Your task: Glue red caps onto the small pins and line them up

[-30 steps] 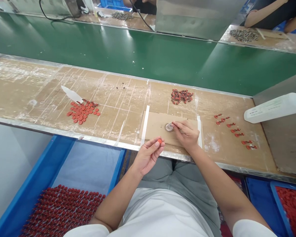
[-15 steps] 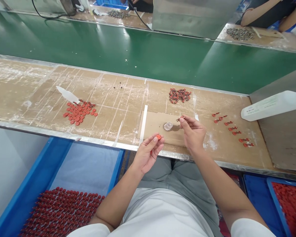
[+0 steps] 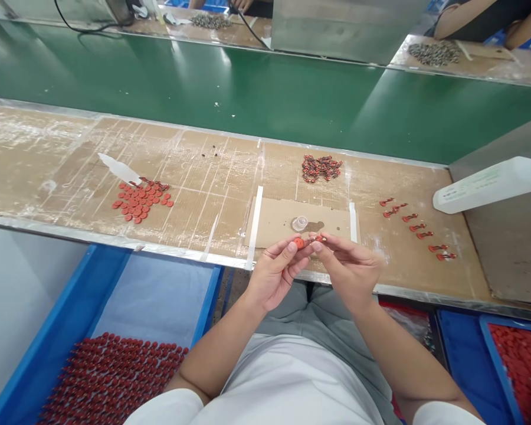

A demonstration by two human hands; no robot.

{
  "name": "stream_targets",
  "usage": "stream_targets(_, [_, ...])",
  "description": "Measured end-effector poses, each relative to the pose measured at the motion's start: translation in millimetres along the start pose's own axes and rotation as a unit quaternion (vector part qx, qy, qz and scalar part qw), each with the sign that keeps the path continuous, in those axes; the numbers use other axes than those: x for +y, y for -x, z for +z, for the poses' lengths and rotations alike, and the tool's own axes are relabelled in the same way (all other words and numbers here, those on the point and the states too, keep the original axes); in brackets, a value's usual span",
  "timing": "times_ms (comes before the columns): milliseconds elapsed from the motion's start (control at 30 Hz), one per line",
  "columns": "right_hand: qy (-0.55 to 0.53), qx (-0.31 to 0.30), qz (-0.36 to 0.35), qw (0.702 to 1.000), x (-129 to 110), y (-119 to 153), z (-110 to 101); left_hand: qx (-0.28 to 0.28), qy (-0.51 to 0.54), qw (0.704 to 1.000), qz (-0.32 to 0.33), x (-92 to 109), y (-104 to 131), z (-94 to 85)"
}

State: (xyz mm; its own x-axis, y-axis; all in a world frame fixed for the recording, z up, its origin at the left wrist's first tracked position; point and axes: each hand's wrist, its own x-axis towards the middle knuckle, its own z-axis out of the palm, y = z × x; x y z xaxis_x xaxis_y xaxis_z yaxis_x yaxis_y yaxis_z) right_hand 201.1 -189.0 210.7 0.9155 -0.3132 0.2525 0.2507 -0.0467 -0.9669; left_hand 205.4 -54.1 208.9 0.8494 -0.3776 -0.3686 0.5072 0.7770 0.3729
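Note:
My left hand (image 3: 277,268) pinches a round red disc (image 3: 299,243) between thumb and fingers. In my right hand (image 3: 351,265) is a small red-and-dark part with thin legs (image 3: 318,238), pinched at the fingertips. The two pieces meet or nearly meet over the front edge of a cardboard pad (image 3: 274,215); the exact contact is too small to tell. Just beyond the hands, a small clear cup (image 3: 300,224) stands on the pad beside a damp brown patch. A pile of similar red-and-dark parts (image 3: 321,169) lies behind the pad.
Left on the bench lie loose red discs (image 3: 137,203) and a white strip (image 3: 119,169). Several joined pieces (image 3: 418,227) stand at right near a white bottle (image 3: 482,186). A blue tray (image 3: 212,295) holds rows of red pieces. Beyond the green belt (image 3: 248,88), other people's arms show.
My right hand has moved left and toward me, bringing its small part to the disc. My left hand has shifted slightly right with the disc.

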Motion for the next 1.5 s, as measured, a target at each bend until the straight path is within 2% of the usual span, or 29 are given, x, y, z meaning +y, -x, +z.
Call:
stream_targets(367, [0.066,-0.025,-0.089,0.994,7,0,-2,0.034,-0.016,0.999,0.009,-2,0,0.6])
stream_targets(1200, [0.086,-0.06,-0.135,0.985,13,1,1,0.037,-0.012,0.999,0.023,-2,0,-6.4])
stream_targets(1500, [0.093,-0.059,-0.121,0.987,10,2,4,0.041,-0.035,0.998,0.03,-1,1,-8.6])
